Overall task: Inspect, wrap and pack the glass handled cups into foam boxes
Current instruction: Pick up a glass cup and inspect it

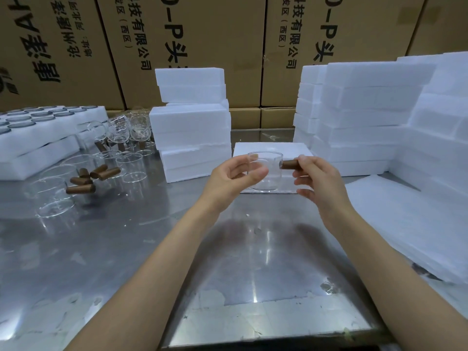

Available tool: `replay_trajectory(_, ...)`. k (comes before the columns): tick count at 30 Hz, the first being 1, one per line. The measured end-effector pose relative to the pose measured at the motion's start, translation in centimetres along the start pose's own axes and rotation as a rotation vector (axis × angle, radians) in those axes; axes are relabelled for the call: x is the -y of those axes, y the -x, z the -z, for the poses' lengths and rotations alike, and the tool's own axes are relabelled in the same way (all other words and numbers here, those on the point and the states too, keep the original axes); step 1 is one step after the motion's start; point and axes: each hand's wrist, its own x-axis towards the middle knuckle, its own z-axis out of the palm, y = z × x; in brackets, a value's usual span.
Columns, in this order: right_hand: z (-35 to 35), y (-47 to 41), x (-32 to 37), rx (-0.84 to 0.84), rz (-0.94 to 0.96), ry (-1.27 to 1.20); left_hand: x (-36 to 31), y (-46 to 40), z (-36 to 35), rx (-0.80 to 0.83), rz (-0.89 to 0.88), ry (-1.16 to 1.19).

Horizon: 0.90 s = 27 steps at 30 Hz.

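I hold a clear glass cup [270, 173] with a brown wooden handle [289, 164] upright above the steel table. My left hand [233, 177] grips the cup's left side with curled fingers and thumb. My right hand [316, 177] pinches the brown handle at its right end. Behind the cup lies a low white foam box [266, 148]. More glass cups with brown handles [83, 182] lie on the table at the left, and others [124, 130] stand further back.
Stacks of white foam boxes stand in the middle [192, 130] and at the right [367, 117]. A foam tray of glass items [38, 127] sits at far left. White foam wrap sheets [410, 224] lie at right. Cardboard cartons [192, 34] form the back wall.
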Motion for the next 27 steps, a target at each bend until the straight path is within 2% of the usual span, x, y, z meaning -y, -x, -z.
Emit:
replay_trajectory(6, 0.0, -0.7, -1.5, -0.088, 0.051, 0.376, 1.0, -0.2, 0.0, 0.069, 0.035, -0.228)
replay_trajectory(11, 0.0, -0.8, -2.0, -0.083, -0.024, 0.636, 2.0, -0.5, 0.0, 0.105, 0.061, -0.260)
replay_trajectory(20, 0.0, -0.6, -2.4, -0.025, -0.082, 0.835, 2.9, -0.5, 0.2, 0.129, 0.052, -0.380)
replay_trajectory(22, 0.1, -0.4, -2.1, -0.102, -0.047, 0.911, 2.8, -0.5, 0.4, 0.114, 0.057, -0.405)
replay_trajectory(25, 1.0, -0.2, -1.3, -0.310, 0.078, 0.987, 2.4, -0.5, 0.7, 0.064, 0.071, -0.405)
replay_trajectory(27, 1.8, -0.4, -1.1, -0.384, 0.086, 1.014, 2.0, -0.5, 0.9, 0.026, 0.061, -0.376)
